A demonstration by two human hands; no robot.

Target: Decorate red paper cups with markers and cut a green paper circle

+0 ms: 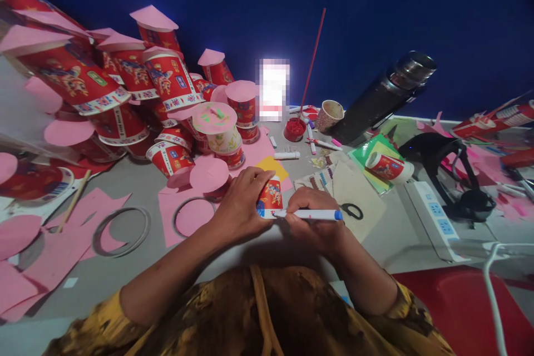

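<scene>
My left hand [241, 203] grips a red printed paper cup [270, 196] that stands upside down near the table's front edge. My right hand [311, 217] holds a white marker with a blue cap [311, 214], laid sideways with its tip against the cup's lower rim. A yellow paper sheet [273, 167] lies just behind the cup. Scissors [352, 211] rest on beige paper right of my right hand.
A heap of red cups with pink paper lids [167, 78] fills the left and back. Pink paper cutouts [194, 217] and wire rings [120, 232] lie at left. A black flask [384, 97], a red paint pot [294, 129], markers, a power strip [434, 217] and a glue gun stand [450, 167] sit at right.
</scene>
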